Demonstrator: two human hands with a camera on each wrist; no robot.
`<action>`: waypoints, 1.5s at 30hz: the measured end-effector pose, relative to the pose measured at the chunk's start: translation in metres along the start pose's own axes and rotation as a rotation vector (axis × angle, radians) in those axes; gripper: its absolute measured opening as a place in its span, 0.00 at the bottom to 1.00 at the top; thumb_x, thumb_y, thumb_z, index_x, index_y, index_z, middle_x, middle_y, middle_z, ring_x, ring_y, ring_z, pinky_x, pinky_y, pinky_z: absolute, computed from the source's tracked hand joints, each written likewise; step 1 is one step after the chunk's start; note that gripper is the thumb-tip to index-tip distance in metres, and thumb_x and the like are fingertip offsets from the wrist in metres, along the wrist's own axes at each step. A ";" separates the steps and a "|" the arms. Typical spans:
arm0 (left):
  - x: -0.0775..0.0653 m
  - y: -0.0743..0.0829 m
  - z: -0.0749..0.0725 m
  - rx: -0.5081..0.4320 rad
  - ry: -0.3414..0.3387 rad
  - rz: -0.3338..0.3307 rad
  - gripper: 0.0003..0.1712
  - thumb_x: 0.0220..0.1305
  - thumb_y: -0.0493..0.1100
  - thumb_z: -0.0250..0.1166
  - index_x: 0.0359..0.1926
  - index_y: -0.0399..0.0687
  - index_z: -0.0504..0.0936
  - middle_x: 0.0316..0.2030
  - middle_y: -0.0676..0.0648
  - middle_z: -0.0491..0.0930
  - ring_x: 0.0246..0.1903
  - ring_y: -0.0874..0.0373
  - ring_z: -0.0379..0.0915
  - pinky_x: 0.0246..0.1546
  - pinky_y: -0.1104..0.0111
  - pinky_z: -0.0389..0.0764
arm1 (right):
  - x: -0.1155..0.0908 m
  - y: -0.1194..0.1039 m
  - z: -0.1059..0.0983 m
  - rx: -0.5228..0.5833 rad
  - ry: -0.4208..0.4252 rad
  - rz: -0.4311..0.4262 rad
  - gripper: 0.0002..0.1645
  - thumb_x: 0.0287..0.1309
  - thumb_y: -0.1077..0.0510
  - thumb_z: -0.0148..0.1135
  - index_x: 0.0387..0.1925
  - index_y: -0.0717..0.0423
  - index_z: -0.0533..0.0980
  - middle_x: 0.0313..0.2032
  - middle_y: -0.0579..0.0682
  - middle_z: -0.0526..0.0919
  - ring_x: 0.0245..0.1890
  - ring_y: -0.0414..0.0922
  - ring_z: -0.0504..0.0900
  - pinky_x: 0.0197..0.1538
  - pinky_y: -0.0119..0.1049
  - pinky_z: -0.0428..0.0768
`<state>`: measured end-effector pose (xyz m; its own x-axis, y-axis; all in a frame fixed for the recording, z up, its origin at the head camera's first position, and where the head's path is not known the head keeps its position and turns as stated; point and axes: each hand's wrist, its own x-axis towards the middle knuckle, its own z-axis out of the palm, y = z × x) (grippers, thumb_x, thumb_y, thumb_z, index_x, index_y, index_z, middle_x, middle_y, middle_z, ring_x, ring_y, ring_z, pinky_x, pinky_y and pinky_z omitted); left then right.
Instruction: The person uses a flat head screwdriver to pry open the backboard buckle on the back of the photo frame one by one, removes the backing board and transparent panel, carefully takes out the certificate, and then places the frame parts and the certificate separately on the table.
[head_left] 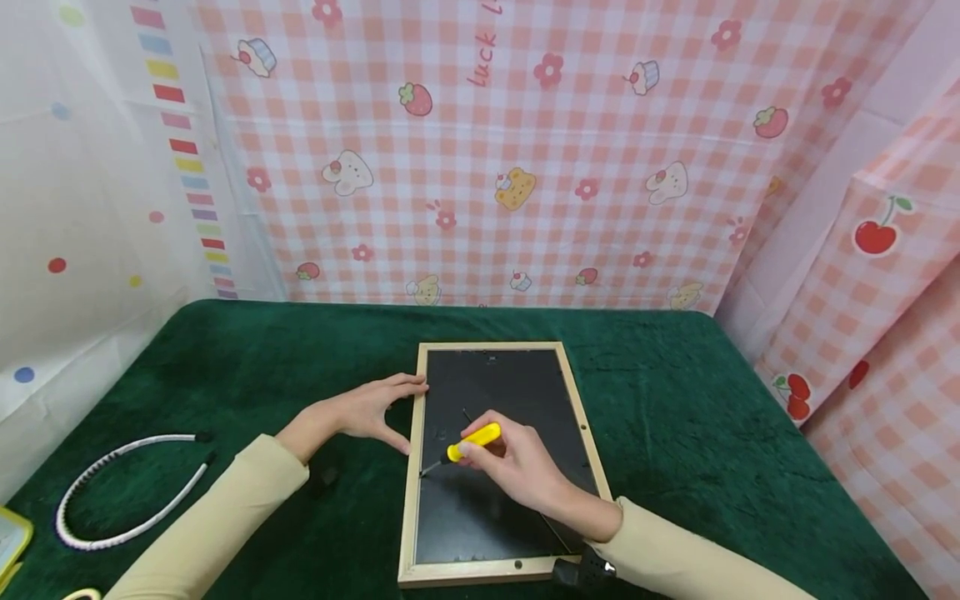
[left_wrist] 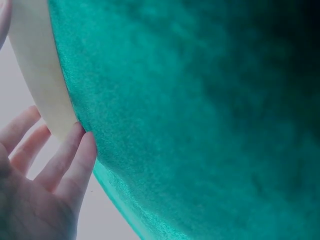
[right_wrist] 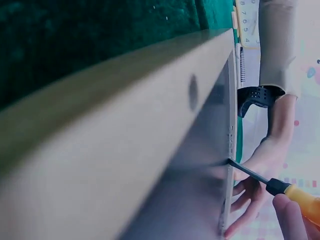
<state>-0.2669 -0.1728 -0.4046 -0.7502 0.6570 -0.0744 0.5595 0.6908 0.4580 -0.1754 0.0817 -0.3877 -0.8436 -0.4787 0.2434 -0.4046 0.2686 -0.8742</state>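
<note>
A light wooden picture frame (head_left: 412,508) lies on the green cloth with its black backing board (head_left: 457,525) facing up. My right hand (head_left: 525,471) grips a small screwdriver (head_left: 472,443) by its yellow handle. The shaft slants down to the left, its tip right at the inner edge of the frame's left side; the right wrist view also shows the screwdriver (right_wrist: 300,200) meeting that edge. On the outer left side of the frame rests my left hand (head_left: 363,410), fingers fairly straight and thumb spread. In the left wrist view its fingertips touch the wood.
A white headband (head_left: 91,545) lies on the green cloth (head_left: 690,433) to the left. At the far left edge is part of a yellow-rimmed object (head_left: 15,537). A pink checked curtain (head_left: 465,167) hangs behind the table.
</note>
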 end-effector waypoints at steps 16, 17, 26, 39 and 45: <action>0.000 0.000 0.000 -0.023 0.008 0.001 0.55 0.36 0.67 0.67 0.63 0.44 0.60 0.63 0.45 0.53 0.58 0.51 0.52 0.55 0.54 0.56 | 0.015 -0.028 0.009 -0.257 -0.029 -0.153 0.09 0.53 0.55 0.61 0.35 0.53 0.72 0.24 0.38 0.76 0.20 0.37 0.72 0.25 0.27 0.73; 0.000 0.000 0.000 -0.022 0.008 0.004 0.55 0.36 0.67 0.67 0.63 0.44 0.60 0.63 0.45 0.54 0.58 0.50 0.52 0.55 0.54 0.56 | 0.016 -0.029 0.010 -0.272 -0.031 -0.169 0.09 0.53 0.55 0.61 0.34 0.54 0.72 0.23 0.38 0.75 0.19 0.36 0.71 0.24 0.27 0.72; 0.000 0.000 0.001 -0.022 0.006 0.013 0.55 0.37 0.66 0.67 0.62 0.42 0.60 0.62 0.44 0.54 0.59 0.50 0.51 0.56 0.54 0.56 | 0.026 -0.038 0.016 -0.361 -0.059 -0.224 0.08 0.53 0.56 0.61 0.32 0.55 0.72 0.20 0.40 0.73 0.17 0.32 0.69 0.23 0.24 0.70; 0.000 0.000 0.000 -0.024 0.004 0.051 0.52 0.40 0.63 0.68 0.62 0.41 0.60 0.63 0.42 0.54 0.59 0.49 0.52 0.55 0.53 0.57 | 0.033 -0.048 0.023 -0.452 -0.106 -0.290 0.10 0.52 0.55 0.61 0.27 0.54 0.69 0.16 0.40 0.68 0.13 0.31 0.65 0.20 0.21 0.67; -0.001 -0.002 -0.001 -0.022 0.008 0.071 0.52 0.40 0.63 0.68 0.62 0.41 0.60 0.63 0.42 0.54 0.59 0.48 0.51 0.55 0.53 0.57 | 0.035 -0.052 0.026 -0.499 -0.124 -0.312 0.11 0.53 0.53 0.60 0.29 0.56 0.70 0.16 0.39 0.67 0.13 0.31 0.65 0.20 0.18 0.66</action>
<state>-0.2680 -0.1748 -0.4043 -0.7119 0.7015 -0.0341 0.6035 0.6359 0.4811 -0.1750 0.0291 -0.3448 -0.6226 -0.6842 0.3798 -0.7690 0.4447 -0.4592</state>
